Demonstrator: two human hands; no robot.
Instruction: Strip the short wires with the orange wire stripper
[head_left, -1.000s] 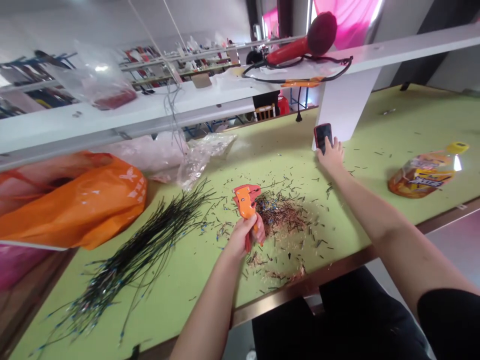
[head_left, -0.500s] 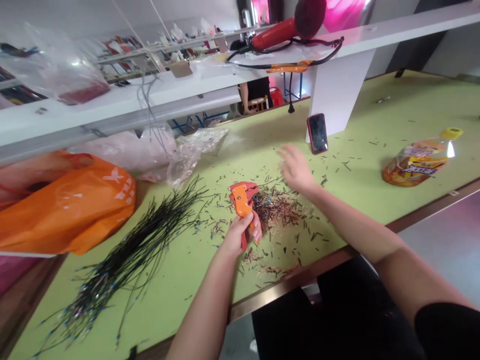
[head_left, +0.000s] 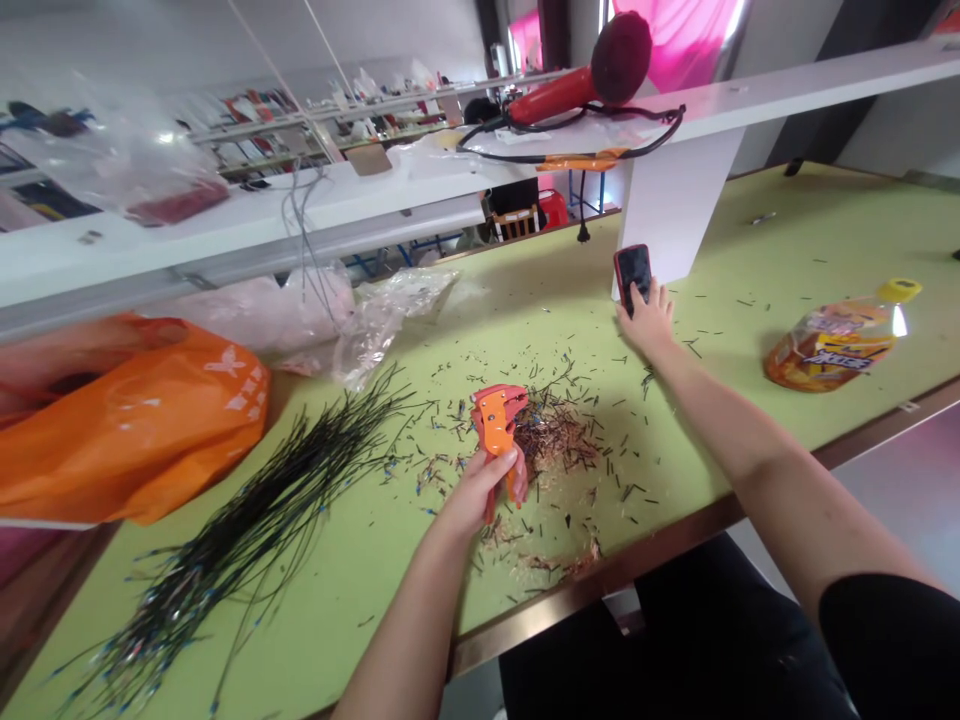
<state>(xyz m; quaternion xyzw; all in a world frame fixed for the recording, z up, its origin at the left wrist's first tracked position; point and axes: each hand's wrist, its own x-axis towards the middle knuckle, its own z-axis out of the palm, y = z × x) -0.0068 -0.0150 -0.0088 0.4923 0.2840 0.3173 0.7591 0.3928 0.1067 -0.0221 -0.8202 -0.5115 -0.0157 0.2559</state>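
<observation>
My left hand [head_left: 484, 485] is closed around the handles of an orange and red wire stripper [head_left: 495, 420], held up over the table. Behind and right of its jaws lies a pile of black and copper-coloured wire offcuts [head_left: 559, 435]. My right hand [head_left: 649, 318] reaches forward with fingers apart, fingertips on the lower screen of a dark phone [head_left: 632, 270] in a red case. That phone leans upright against the white shelf support. A long bundle of black wires [head_left: 277, 490], with small blue bits at the near ends, lies to the left.
An orange plastic bag [head_left: 150, 420] and clear plastic wrap [head_left: 397, 310] lie on the left. At right is a yellow-capped bottle [head_left: 832, 345] on its side. A raised white shelf [head_left: 442, 165] crosses the table, bearing a red heat gun [head_left: 555, 95] with its cord.
My right hand has moved forward and right, from beside the offcuts onto the phone. A thin dark wire seen at the stripper's jaws no longer shows. The left hand keeps hold of the wire stripper.
</observation>
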